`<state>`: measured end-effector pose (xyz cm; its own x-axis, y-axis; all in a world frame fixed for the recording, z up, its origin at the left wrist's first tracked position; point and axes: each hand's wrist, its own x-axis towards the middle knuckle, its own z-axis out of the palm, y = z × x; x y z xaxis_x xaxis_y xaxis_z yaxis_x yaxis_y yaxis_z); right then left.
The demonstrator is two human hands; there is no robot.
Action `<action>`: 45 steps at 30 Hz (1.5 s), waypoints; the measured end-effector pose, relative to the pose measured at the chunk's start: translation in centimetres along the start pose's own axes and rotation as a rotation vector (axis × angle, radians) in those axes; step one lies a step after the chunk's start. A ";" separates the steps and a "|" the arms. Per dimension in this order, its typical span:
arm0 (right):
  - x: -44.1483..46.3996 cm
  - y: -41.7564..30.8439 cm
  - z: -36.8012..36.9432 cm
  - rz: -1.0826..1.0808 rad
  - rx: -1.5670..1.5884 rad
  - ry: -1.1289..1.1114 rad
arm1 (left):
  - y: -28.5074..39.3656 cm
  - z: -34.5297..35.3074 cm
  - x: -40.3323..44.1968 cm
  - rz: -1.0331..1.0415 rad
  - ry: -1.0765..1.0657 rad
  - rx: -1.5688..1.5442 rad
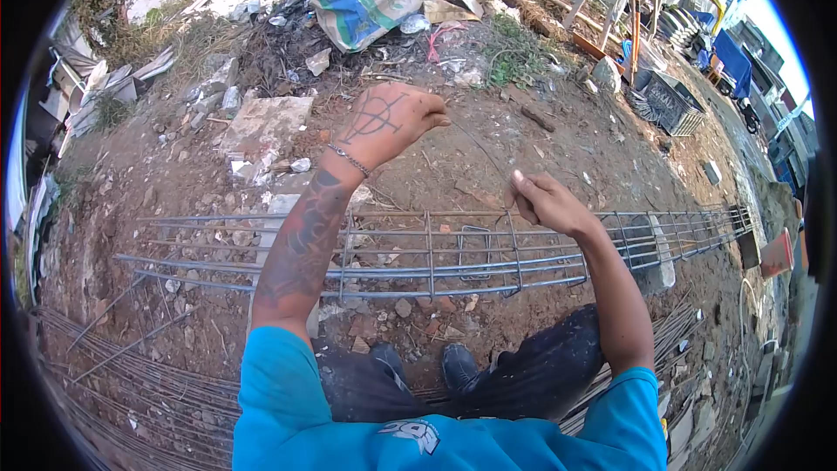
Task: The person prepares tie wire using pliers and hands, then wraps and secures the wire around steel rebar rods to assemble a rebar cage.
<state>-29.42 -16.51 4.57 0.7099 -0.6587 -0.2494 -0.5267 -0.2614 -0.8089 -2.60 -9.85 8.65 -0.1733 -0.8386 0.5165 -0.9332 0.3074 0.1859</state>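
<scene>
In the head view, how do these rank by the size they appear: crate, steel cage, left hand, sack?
1. Steel cage
2. Sack
Unranked below these: left hand and crate. They look close, and the hand is nearer the camera.

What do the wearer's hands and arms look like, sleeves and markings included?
The left hand is gloveless, its back tattooed with curved and crossing dark lines, with a chain bracelet at the wrist. The left forearm is tattooed too. The right hand is gloveless, with no visible markings. Both sleeves are blue.
</scene>
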 end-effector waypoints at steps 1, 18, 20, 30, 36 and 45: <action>0.0 -0.2 0.7 -0.012 -0.007 -0.018 | -1.1 0.9 -0.5 -0.019 0.005 0.012; 3.3 1.8 -0.6 -0.508 0.156 0.823 | 5.0 6.0 -1.9 0.084 -0.078 -0.178; 3.4 1.9 0.8 -0.377 0.115 0.501 | 3.9 4.4 -0.9 0.217 0.065 0.038; -0.6 -4.5 3.5 -0.379 1.550 -0.350 | 1.4 7.4 0.5 0.196 0.058 -0.365; 0.4 -4.9 2.2 -0.659 1.238 0.351 | 7.7 12.0 -1.1 -0.030 0.077 -0.881; 0.4 -2.9 2.7 -0.849 0.705 0.437 | 6.8 10.7 -0.4 0.031 0.112 -0.624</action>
<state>-26.39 -14.14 5.38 0.4158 -0.6831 0.6003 0.5065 -0.3743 -0.7768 -12.22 -12.24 0.81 -0.1319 -0.7835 0.6072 -0.5635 0.5632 0.6043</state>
